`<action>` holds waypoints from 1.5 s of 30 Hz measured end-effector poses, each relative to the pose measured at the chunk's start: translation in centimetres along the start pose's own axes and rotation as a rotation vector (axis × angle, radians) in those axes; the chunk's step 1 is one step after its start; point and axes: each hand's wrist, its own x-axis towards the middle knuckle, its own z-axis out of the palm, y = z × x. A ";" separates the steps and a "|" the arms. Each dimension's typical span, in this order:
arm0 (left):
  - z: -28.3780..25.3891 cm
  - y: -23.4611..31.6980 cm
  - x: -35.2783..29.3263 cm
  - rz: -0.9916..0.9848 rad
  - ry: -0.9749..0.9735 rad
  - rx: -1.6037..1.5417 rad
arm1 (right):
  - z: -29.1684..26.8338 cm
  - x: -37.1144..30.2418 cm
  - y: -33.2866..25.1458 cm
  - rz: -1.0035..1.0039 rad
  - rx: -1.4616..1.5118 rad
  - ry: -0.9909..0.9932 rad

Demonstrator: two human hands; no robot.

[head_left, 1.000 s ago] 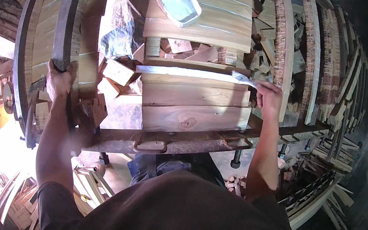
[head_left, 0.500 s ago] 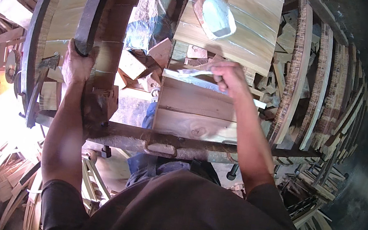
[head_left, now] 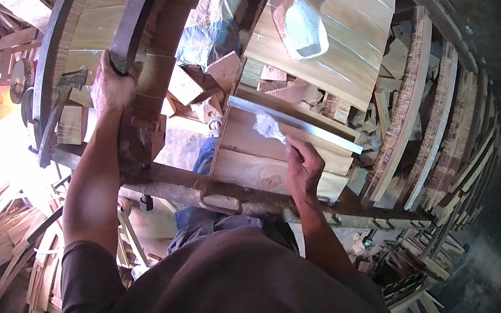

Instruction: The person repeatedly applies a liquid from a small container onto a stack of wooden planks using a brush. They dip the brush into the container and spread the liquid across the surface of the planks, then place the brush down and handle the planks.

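Observation:
My right hand (head_left: 303, 170) is closed around the handle of a small spreader with a wide end smeared white (head_left: 268, 126); whether it is a brush or a flat blade I cannot tell. The spreader hovers over bare wooden boards (head_left: 266, 139), just on my side of a board edge coated with a wet white layer (head_left: 295, 124). My left hand (head_left: 114, 86) wraps around the lower part of a dark metal bar (head_left: 135, 14). On the joined boards beyond sits an open tub of white paste (head_left: 304, 31).
Offcuts (head_left: 192, 91) lie between the board stacks. Several upright boards with rough edges (head_left: 405, 109) stand at the right. A metal rail with loops and bolts (head_left: 224, 198) crosses in front of me. Wood strips (head_left: 9, 230) are piled at lower left.
My right hand has drawn the spreader back toward me, off the white-coated board edge. My left hand keeps its hold on the bar. The whole view has shifted slightly.

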 end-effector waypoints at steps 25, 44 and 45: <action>-0.1 1.6 -0.5 0.031 0.012 0.026 | 8.3 0.9 -5.8 -0.158 -0.052 0.068; 0.0 1.3 -0.5 0.025 -0.036 0.044 | -8.6 -4.3 7.2 0.251 -0.076 0.568; -0.1 1.4 -0.7 0.026 -0.020 0.052 | -6.5 -4.1 5.6 0.314 -0.019 0.396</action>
